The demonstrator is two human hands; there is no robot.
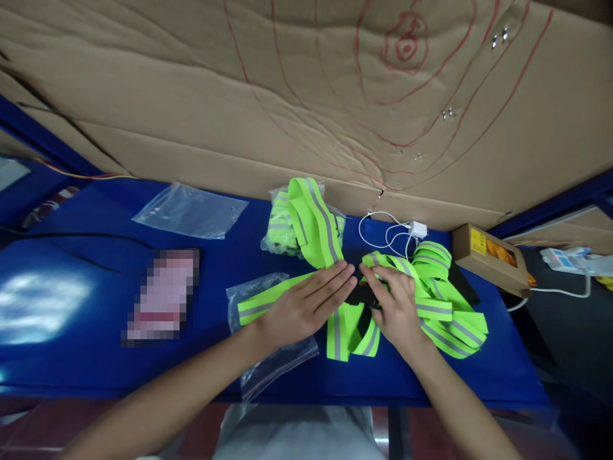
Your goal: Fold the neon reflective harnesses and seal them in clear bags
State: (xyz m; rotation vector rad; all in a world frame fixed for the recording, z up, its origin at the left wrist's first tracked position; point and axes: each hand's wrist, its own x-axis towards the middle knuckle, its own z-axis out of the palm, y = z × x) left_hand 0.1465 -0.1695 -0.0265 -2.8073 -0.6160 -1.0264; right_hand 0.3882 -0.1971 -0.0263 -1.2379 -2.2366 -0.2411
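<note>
A neon-yellow reflective strap vest with grey stripes lies spread on the blue table. My left hand lies flat on it, fingers stretched out together and pressing down a strap. My right hand also rests on the straps, fingers extended towards the left hand over a black patch. The fingertips of both hands nearly meet. A clear plastic bag lies under my left wrist.
A bagged folded vest sits behind, another empty clear bag at the back left. A white charger with cable and a small cardboard box are at the right. A large cardboard sheet stands behind. A blurred flat object lies left.
</note>
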